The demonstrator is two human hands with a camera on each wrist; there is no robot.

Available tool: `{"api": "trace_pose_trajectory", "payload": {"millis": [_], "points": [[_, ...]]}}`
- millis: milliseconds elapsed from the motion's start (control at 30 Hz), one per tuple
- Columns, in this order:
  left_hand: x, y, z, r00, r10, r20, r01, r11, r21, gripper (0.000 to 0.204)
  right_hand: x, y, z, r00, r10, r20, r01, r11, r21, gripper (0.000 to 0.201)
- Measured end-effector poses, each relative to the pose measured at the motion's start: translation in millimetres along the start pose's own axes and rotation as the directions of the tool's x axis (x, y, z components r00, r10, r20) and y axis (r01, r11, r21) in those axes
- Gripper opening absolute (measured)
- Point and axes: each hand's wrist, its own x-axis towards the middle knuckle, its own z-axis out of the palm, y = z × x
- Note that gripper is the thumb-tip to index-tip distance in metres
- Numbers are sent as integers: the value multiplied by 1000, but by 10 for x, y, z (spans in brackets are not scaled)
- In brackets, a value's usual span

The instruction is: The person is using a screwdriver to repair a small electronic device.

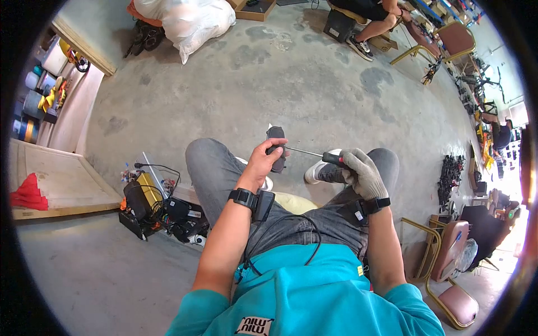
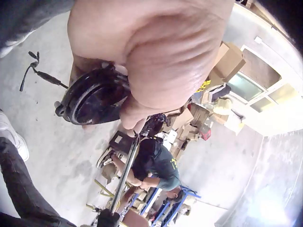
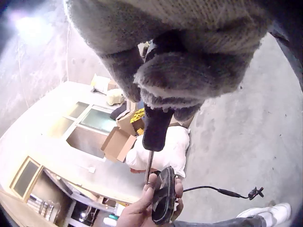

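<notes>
My bare left hand (image 1: 261, 163) grips a black oval housing (image 1: 277, 133) in front of my knees. In the left wrist view, this housing (image 2: 97, 97) shows a raised round rim, and a thin black cable (image 2: 49, 78) with a plug runs from it. My right hand (image 1: 364, 175), in a grey knit glove, grips a screwdriver (image 1: 333, 159) by its black and red handle. Its metal shaft (image 2: 124, 182) points left, the tip right at the housing's side beside my left fingers. From the right wrist, the black handle (image 3: 156, 132) emerges below the gloved fingers.
Cables and black parts (image 1: 168, 210) lie on the floor at my left, beside a wooden panel (image 1: 73, 176). White sacks (image 1: 190, 22) and a cardboard box (image 1: 255, 10) stand ahead. Another person's leg (image 1: 372, 33) shows at the far right, and a folding chair (image 1: 451, 252) stands near my right.
</notes>
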Motion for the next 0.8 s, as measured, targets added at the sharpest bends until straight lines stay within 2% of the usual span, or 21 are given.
{"api": "trace_pose_trajectory", "payload": {"millis": [267,333,500,633,800], "points": [[12,-62,-40,999,-40,22,39,997,61,22,23,100,-43,1000,-3,-7,4,1000,15,30],[3,-64,-45,998,-58,35,56,996,64,21,0,44,-19,1000,24,2,-24,998,-51,31],[51,-130,-97,999,-12,53,6,993,118,16,63,147,-58,1000,-18,13,18,999,-28,33],[52,-139,-117,997,-60,49,55,995,85,13,48,114,-25,1000,9,-21,-10,998,-54,32],[55,-125,-108,999,-44,28,41,993,115,12,63,122,-42,999,34,-23,-35,999,-40,31]]}}
